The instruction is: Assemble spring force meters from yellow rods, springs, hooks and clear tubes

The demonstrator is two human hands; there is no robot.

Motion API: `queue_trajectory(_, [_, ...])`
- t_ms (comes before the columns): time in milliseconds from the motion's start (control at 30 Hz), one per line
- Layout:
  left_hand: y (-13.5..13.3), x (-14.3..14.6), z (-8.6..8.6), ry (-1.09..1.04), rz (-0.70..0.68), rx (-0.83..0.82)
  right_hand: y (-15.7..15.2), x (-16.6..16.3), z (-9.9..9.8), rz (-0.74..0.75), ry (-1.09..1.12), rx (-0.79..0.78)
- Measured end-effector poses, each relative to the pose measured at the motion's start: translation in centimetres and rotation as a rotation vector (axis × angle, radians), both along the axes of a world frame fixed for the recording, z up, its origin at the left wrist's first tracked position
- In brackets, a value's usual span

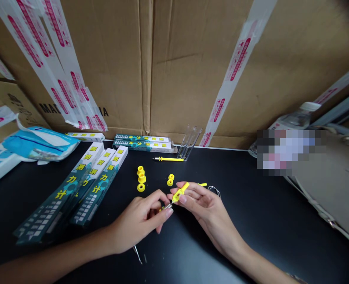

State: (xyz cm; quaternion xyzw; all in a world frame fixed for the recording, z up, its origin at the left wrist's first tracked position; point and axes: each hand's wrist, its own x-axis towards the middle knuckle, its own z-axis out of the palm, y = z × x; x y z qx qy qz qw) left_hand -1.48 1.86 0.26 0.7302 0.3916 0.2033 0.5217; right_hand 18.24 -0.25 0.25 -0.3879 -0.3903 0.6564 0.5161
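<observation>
My right hand [205, 207] pinches a thin yellow plastic rod [181, 192] between thumb and fingers, low over the black table [266, 221]. My left hand [141, 221] meets it from the left, fingers closed on the small metal end [167, 206] of the same rod. Several yellow rings [141, 179] and two more yellow caps [170, 180] lie just behind the hands. A second yellow rod with a metal tip [168, 159] rests farther back beside clear plastic tubes [190, 142].
Three long teal and white boxes [82, 185] lie at the left, more boxes [143, 141] at the back. Taped cardboard cartons [168, 67] wall off the rear. A blue plastic packet [38, 144] is far left, a grey bag [331, 181] and a water bottle [293, 118] at right.
</observation>
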Motion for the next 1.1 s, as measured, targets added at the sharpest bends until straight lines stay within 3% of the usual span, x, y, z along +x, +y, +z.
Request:
queue_trajectory(333, [-0.1, 0.0, 0.1, -0.004, 0.0, -0.008, 0.1, 0.1, -0.2, -0.008, -0.039, 0.032])
queue_trajectory(733, [0.2, 0.0, -0.1, -0.048, -0.005, -0.033, -0.8, -0.4, -0.4, 0.055, -0.281, 0.208])
queue_trajectory(900, [0.1, 0.0, 0.0, -0.085, 0.027, -0.052, 0.1, 1.0, -0.3, -0.123, -0.641, 0.456])
queue_trajectory(1100, [-0.1, 0.0, 0.0, -0.118, 0.069, -0.068, 2.2, 4.3, 0.4, -0.282, -0.908, 0.521])
